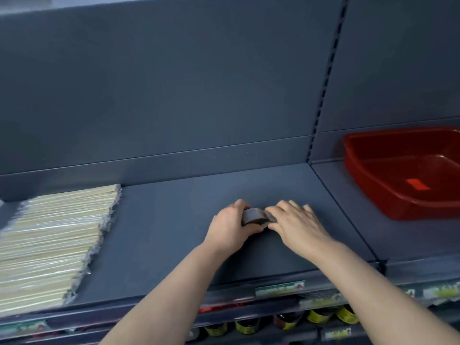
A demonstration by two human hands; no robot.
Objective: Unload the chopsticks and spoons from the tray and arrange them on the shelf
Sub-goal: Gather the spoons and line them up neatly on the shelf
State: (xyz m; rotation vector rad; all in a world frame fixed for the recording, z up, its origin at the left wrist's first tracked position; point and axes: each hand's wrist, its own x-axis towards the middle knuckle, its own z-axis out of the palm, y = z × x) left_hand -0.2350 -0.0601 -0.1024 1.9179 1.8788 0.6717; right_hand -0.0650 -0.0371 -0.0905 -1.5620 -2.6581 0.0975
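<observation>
Holding a small gray thing (254, 216) between them, both hands rest on the flat, smooth, dark gray shelf (174, 232). The left hand (231, 225) curls its fingers and thumb round the left end. The right hand (296, 225) pinches the right end with thumb and first finger, and its other fingers lie spread and nearly straight. The gray thing looks smooth and bent like a band, but it is too blurry to tell what it is. At the left of the shelf lie the chopsticks (54, 240), long pale sticks in shiny clear wrap, side by side. At the right sits the tray (366, 188), a deep red plastic tub with round corners, well apart from the hands.
</observation>
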